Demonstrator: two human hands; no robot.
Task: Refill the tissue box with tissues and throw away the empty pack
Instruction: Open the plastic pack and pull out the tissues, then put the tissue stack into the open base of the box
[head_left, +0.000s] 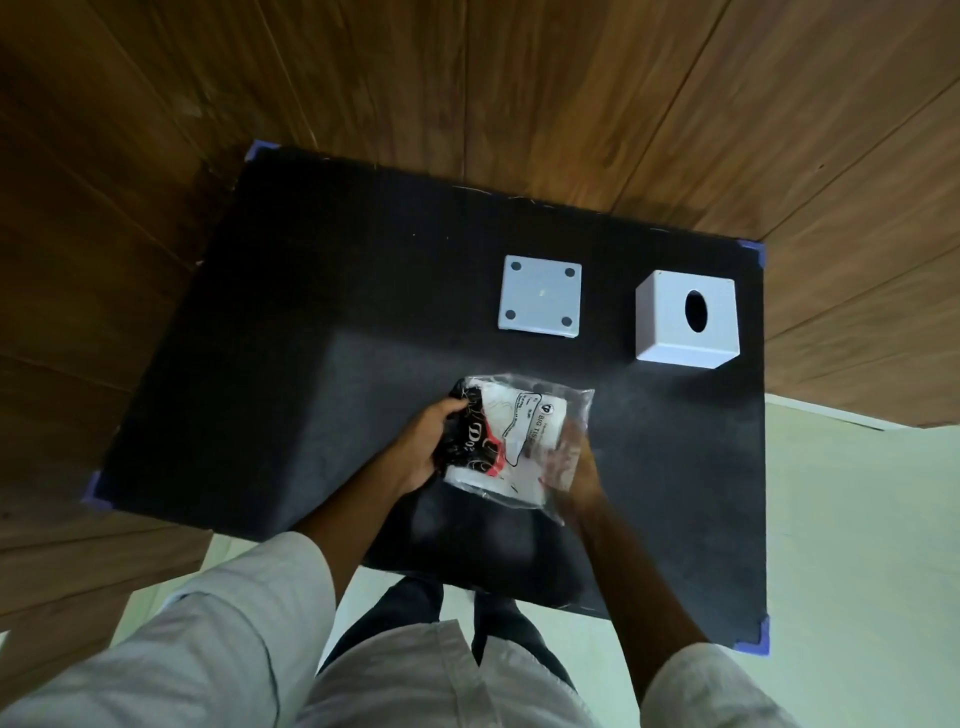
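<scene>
- Both hands are on the tissue pack (511, 441), which sits above the near-middle of the black table (322, 338), roughly 6 o'clock from the table's center.
- Left hand (423, 449) is clamped around the pack's left end, right over the black and red printed part, fingers curled in at the top edge.
- Right hand (571, 462) is at the pack's right side, at about 3 o'clock of the pack. Its fingers show through the clear plastic film, so they're behind or inside the wrapper, can't tell which. It looks like it's gripping the film, but whether it's fully closed is hard to say because that bit is blurry.
- The pack is clear plastic with white tissues visible inside and a white label with dark print I can't fully read.
- The white tissue box (685, 319) stands at about 2 o'clock from the pack, near the table's right edge, with its dark oval slot facing up.
- The box's base plate (540, 299) lies flat just to the left of the box, at 12 o'clock from the pack, apart from the box. It has four dark round feet at the corners facing up.
- Blue tape (754, 638) marks the table corners.
- Wooden wall panels (571, 93) run behind the table, and there's pale floor (852, 519) to the right.
</scene>
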